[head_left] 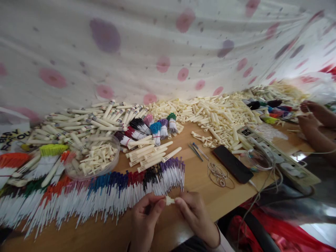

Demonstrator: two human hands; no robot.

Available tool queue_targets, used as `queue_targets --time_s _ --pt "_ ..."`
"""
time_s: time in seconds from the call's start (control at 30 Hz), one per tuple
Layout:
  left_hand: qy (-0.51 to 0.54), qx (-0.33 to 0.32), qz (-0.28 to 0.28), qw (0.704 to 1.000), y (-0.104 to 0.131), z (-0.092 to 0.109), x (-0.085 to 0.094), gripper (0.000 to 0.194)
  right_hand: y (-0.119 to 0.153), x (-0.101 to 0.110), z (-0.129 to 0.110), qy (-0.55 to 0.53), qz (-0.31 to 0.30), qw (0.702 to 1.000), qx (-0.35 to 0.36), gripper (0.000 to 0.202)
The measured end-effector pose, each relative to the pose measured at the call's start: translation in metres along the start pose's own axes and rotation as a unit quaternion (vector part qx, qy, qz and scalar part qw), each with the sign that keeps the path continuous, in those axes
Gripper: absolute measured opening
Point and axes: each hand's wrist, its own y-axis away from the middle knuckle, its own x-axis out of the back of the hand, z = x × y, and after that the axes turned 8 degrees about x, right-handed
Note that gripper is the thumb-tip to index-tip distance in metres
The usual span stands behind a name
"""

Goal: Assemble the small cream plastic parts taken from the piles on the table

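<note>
Between my fingertips, close to the table's front edge, is a small cream plastic pen part (pixel 170 200). My left hand (pixel 147 215) pinches its left end, and my right hand (pixel 195 213) pinches the right end. Just beyond lies a long row of pen refills (pixel 110 196) with white stems and coloured ends, running left from my hands. Several cream pen barrels (pixel 149 154) with slots rest behind that row. A clear round tub (pixel 115 154) at the left holds small cream parts (pixel 98 157).
Heaps of cream barrels (pixel 217 115) line the back by a spotted curtain (pixel 162 42). Bundled refills (pixel 156 131) stand mid-table. Tweezers (pixel 195 152), rubber bands (pixel 219 175), a phone (pixel 232 163) and a power strip (pixel 280 157) with cables lie right. Another person's hands (pixel 313 119) work at far right.
</note>
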Motion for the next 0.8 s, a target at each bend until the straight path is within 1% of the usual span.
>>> queue_targets --time_s 0.1,0.17,0.2,0.27,0.33,0.47,0.53,0.6,0.63,0.7,0.77,0.8 --pt "0.014 0.003 0.006 1.000 -0.002 -0.002 0.001 0.037 -0.002 0.002 -0.002 0.002 0.006 1.000 -0.007 0.037" --pt "0.009 -0.006 0.005 1.000 -0.002 -0.002 0.001 0.035 -0.002 0.002 -0.003 0.016 0.005 1.000 -0.004 0.033" --pt "0.002 -0.013 0.003 1.000 -0.002 -0.001 0.001 0.034 -0.002 0.002 -0.003 0.020 -0.001 1.000 0.001 0.033" --pt "-0.018 -0.026 -0.001 0.999 -0.001 0.000 0.001 0.031 -0.002 0.001 -0.002 0.015 -0.017 1.000 0.002 0.041" --pt "-0.026 -0.033 0.003 0.999 -0.001 0.001 0.001 0.029 -0.001 0.000 -0.001 0.000 -0.029 1.000 -0.011 0.043" --pt "-0.031 -0.044 0.011 0.998 -0.002 0.000 0.002 0.028 0.000 0.002 -0.002 -0.004 -0.043 0.999 -0.019 0.027" --pt "-0.050 -0.057 0.003 0.997 -0.002 0.000 0.003 0.025 0.000 0.002 -0.004 0.003 -0.039 0.999 -0.009 0.029" --pt "-0.073 -0.076 -0.010 0.994 -0.002 0.000 0.005 0.022 0.000 0.000 -0.006 -0.010 -0.030 0.999 -0.015 0.040" --pt "-0.085 -0.091 -0.015 0.992 -0.001 0.001 0.005 0.020 0.001 -0.002 -0.007 -0.033 -0.025 0.999 -0.033 0.045" --pt "-0.105 -0.123 -0.020 0.987 0.000 0.001 0.006 0.018 0.003 -0.008 -0.007 -0.110 -0.025 0.988 -0.106 0.055" --pt "-0.105 -0.145 -0.012 0.984 0.001 0.001 0.005 0.017 0.005 -0.014 -0.006 -0.207 -0.046 0.957 -0.200 0.063" --pt "-0.093 -0.143 -0.001 0.985 0.002 0.001 0.004 0.017 0.005 -0.016 -0.006 -0.242 -0.063 0.940 -0.231 0.065"
